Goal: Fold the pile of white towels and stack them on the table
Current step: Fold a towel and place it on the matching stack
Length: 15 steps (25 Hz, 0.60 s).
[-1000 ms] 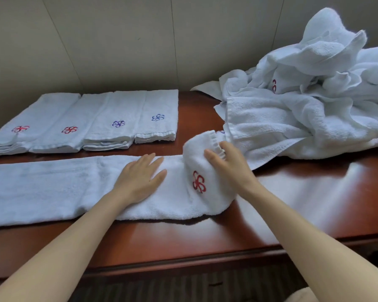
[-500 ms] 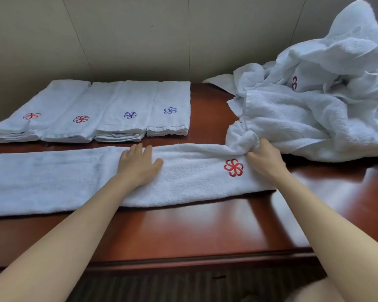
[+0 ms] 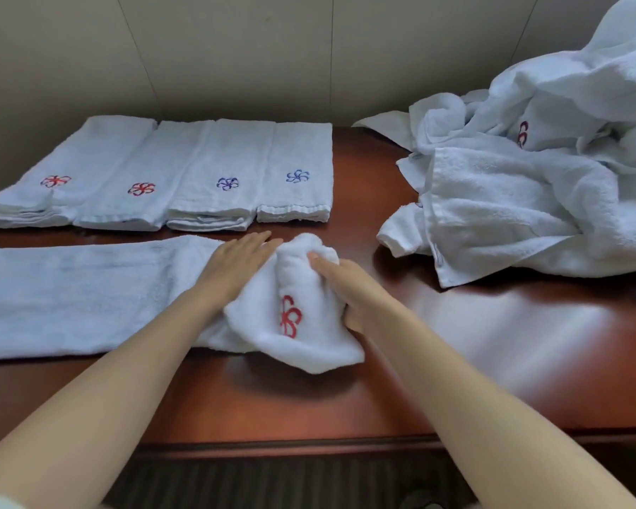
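The long towel (image 3: 81, 295) lay flat along the front of the table (image 3: 492, 361), long axis running left to right. Its right end was lifted and curled back leftward, red logo (image 3: 290, 317) facing out. The right hand (image 3: 349, 292) gripped that end, fingers curled round it. The left hand (image 3: 235, 268) pressed flat on the middle, fingers straight. Folded towels (image 3: 184, 178) sat in a row behind, with the unfolded pile (image 3: 536, 200) off to the right.

Long white towel (image 3: 89, 292), red-flowered end raised; heaped towels (image 3: 529, 200) right.
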Available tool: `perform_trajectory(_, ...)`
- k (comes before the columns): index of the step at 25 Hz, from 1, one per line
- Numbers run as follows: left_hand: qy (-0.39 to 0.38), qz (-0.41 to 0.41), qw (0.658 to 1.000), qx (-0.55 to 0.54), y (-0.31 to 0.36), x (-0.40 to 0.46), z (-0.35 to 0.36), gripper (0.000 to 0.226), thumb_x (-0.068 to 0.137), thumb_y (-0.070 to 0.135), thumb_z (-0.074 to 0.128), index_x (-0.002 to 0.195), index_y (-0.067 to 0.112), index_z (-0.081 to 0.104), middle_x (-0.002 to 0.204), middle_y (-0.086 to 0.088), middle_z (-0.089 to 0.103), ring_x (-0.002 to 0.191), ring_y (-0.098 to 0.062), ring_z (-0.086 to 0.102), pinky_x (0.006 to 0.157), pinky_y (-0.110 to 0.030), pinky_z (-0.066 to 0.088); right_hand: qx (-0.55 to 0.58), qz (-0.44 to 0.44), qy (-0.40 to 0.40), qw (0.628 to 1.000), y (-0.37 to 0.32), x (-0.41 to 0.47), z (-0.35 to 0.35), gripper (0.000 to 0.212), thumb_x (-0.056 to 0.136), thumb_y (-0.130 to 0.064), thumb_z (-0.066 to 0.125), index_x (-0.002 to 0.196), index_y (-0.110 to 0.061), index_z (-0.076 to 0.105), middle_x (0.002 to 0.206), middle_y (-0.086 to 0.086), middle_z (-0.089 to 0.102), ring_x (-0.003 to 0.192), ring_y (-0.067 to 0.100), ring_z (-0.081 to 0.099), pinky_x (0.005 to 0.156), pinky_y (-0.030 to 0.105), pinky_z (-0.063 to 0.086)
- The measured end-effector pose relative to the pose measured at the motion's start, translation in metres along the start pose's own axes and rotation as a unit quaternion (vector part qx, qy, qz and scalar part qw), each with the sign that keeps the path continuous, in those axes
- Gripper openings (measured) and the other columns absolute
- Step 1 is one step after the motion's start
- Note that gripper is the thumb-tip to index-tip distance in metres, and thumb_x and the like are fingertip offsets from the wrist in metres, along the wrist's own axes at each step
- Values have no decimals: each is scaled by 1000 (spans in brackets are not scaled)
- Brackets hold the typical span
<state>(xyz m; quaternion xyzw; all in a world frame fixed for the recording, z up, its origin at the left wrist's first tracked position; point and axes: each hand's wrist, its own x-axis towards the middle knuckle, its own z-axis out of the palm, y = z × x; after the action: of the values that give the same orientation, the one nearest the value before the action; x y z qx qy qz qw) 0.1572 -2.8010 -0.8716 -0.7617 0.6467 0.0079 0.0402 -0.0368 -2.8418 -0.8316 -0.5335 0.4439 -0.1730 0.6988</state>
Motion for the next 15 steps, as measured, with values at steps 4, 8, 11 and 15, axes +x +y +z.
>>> perform_trajectory(4,-6,-29,999,-37,-24,-37,-1,53,102,43,18,152,28,9,160,3,8,147,-15,9,117,-34,10,58,-2,92,994,8,-7,-16,26,96,-25,52,111,-7,63,87,7,67,77,19,65,66,28,52)
perform_trajectory(8,-27,-42,998,-40,-32,-71,-3,56,100,49,16,152,31,11,160,2,6,147,-14,5,117,-35,7,-116,-7,256,960,15,-28,-85,29,93,-22,51,110,0,61,96,12,66,81,24,61,61,25,49)
perform_trajectory(11,-23,-55,998,-18,-13,-69,-21,55,101,40,22,152,29,8,161,-2,-2,147,-15,-3,118,-37,3,-430,-40,344,834,14,-35,-98,23,93,-20,50,111,-5,53,106,9,57,99,29,54,78,36,41)
perform_trajectory(15,27,37,997,-65,60,-60,-32,53,102,36,28,152,24,14,160,-3,2,147,-16,3,117,-38,7,-592,-298,294,689,26,-31,-58,30,89,-10,50,118,-9,58,115,12,60,108,35,54,85,42,40)
